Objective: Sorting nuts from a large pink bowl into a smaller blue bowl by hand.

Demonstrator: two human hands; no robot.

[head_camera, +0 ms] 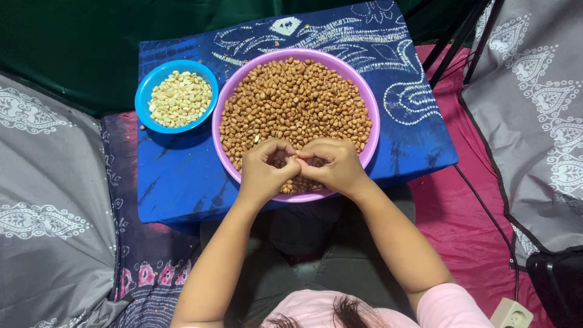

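Together, both hands (297, 165) pinching one reddish-brown peanut (296, 158), skin intact

Both hands are hovering over the near edge of a purple bowl (367, 102) heaped with brown-skinned peanuts (296, 100); the left hand (263, 167) and right hand (336, 165) are meeting fingertip to fingertip, pinching a single peanut (297, 158) between them; a smaller blue bowl (146, 91) of pale, skinned peanuts (180, 99) is sitting just beside the purple one; both bowls are resting on a blue patterned cloth (182, 176).
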